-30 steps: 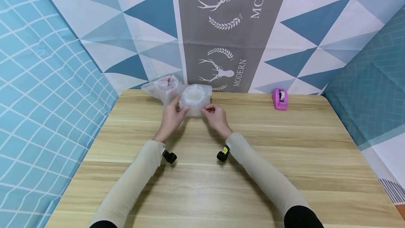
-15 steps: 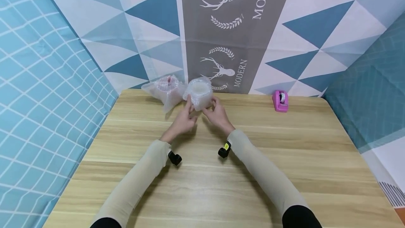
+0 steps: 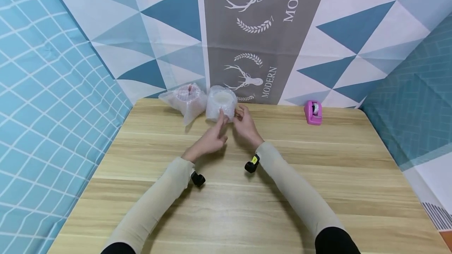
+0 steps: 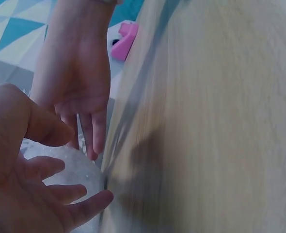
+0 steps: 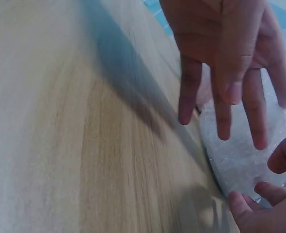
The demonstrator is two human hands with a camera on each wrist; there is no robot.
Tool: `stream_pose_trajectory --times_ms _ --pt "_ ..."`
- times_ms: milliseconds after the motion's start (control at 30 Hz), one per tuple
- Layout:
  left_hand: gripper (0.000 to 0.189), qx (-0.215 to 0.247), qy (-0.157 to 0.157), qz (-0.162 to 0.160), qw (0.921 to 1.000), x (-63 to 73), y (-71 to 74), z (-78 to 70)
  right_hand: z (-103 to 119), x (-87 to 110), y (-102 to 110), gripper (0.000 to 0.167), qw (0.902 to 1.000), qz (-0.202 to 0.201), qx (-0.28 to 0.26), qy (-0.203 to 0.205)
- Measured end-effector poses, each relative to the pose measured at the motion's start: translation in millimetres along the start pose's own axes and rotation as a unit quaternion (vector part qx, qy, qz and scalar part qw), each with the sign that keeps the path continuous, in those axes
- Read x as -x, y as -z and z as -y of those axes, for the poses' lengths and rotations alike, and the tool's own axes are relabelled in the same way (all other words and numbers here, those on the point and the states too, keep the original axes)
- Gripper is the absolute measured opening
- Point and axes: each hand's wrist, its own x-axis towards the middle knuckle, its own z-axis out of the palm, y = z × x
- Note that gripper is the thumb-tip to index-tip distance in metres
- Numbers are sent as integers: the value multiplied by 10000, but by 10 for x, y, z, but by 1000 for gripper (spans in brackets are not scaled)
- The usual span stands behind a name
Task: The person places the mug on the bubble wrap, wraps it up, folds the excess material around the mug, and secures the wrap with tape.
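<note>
A round object in bubble wrap point(image 3: 223, 98) stands at the back of the wooden table, its top showing a pale circle. My left hand point(image 3: 211, 136) is at its front, index finger reaching to the wrap and the other fingers apart. On the right side, my right hand point(image 3: 247, 125) has its fingertips at the wrap, fingers loosely bent. The right wrist view shows the left hand's fingers point(image 5: 256, 116) spread over the clear wrapping point(image 5: 230, 165). Immediately left lies a second bubble-wrapped bundle point(image 3: 187, 99), reddish inside. Neither hand grips anything.
A pink tape dispenser point(image 3: 313, 113) stands at the back right of the wooden table point(image 3: 226, 207). Behind the table's far edge hangs a patterned cloth point(image 3: 243, 50), and a blue checked cloth point(image 3: 53, 101) runs along the left side.
The round wrapped object has turned and moved slightly right, away from the other bundle. My left hand has shifted right and come off the left bundle's side; the right hand stays beside the wrap.
</note>
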Motion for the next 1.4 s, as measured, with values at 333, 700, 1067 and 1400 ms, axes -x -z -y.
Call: stream_pose_trajectory --times_ms 333,700,1067,1400 --pt "49 -228 -38 -2749 9612 8 7 -23 48 35 -4 43 9977 -539 -420 -33" --pt "84 -143 775 -2073 9751 -4 43 1 92 135 13 28 9965 -741 -316 242" --pt "92 -800 443 -721 9932 -62 -184 -83 72 130 176 42 9896 -1408 -285 40" --pt "81 -648 192 -768 9948 -112 -194 -94 3 141 146 50 9972 -722 93 137"
